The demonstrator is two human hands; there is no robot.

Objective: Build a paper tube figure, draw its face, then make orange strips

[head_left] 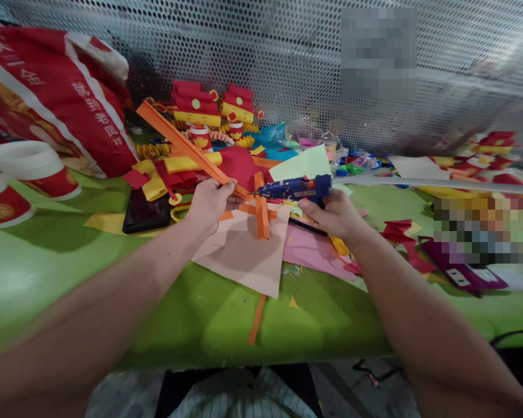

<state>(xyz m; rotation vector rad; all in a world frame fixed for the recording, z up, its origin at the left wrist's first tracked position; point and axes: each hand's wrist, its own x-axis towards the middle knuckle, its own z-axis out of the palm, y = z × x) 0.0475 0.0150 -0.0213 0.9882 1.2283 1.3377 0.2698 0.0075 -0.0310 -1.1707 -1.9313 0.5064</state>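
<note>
My left hand (213,200) is closed around a long folded orange paper strip (178,139), which slants up to the left. A blue hot glue gun (292,188) is gripped in my right hand (335,215), its nozzle pointing left at the strip's lower end. Just below the nozzle, a shorter folded orange strip (262,217) crosses the other orange paper; I cannot tell whether they are joined. Under them lies a pale pinkish paper sheet (239,255). Another thin orange strip (257,319) sticks out below that sheet on the green table (178,325).
Paper cups (30,168) and a red bag (65,98) stand at left. A dark phone (146,212) lies near my left hand. Red and yellow paper figures (196,110) stand at the back. Pink paper (318,249), scraps and a purple box (462,267) lie at right. A perforated metal panel (265,52) rises behind.
</note>
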